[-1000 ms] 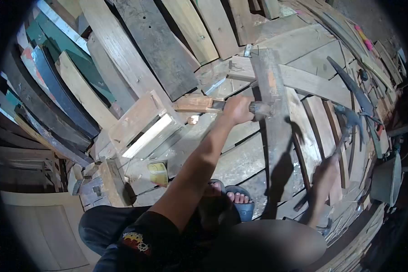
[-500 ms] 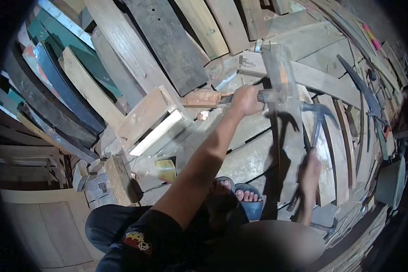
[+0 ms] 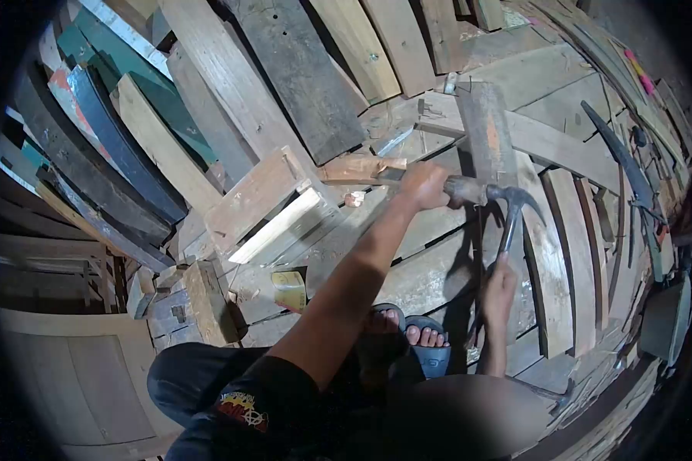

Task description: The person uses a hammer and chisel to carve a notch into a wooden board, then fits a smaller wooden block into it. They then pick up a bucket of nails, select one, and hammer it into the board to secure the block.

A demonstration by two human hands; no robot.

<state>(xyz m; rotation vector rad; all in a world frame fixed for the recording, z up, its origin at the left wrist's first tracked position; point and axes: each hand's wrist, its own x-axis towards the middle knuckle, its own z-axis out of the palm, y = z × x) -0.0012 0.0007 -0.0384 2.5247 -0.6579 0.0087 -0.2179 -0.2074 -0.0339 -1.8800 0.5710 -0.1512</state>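
My left hand (image 3: 425, 184) is closed around a chisel (image 3: 465, 189). The tool lies roughly level, its metal blade pointing left against a reddish-brown piece of wood (image 3: 354, 169). In my right hand (image 3: 500, 292) is the handle of a claw hammer (image 3: 510, 198), fingers wrapped round it. The hammer's head is at the butt end of the chisel, touching or nearly so. A pale wooden block assembly (image 3: 257, 201) sits left of the reddish-brown wood. Beneath my hands, a grey plank (image 3: 488, 131) lies on the boards.
Many planks (image 3: 304, 84) lean or lie at the upper left. A long dark blade-like tool (image 3: 619, 146) lies at right. A second hammer (image 3: 557, 393) rests near the bottom right. My sandalled feet (image 3: 427, 342) are below, near a yellow patch of paper (image 3: 289, 290).
My right hand has swung the hammer leftward, bringing its head from a gap away to the chisel's butt. My left hand keeps its grip; the whole view has shifted slightly.
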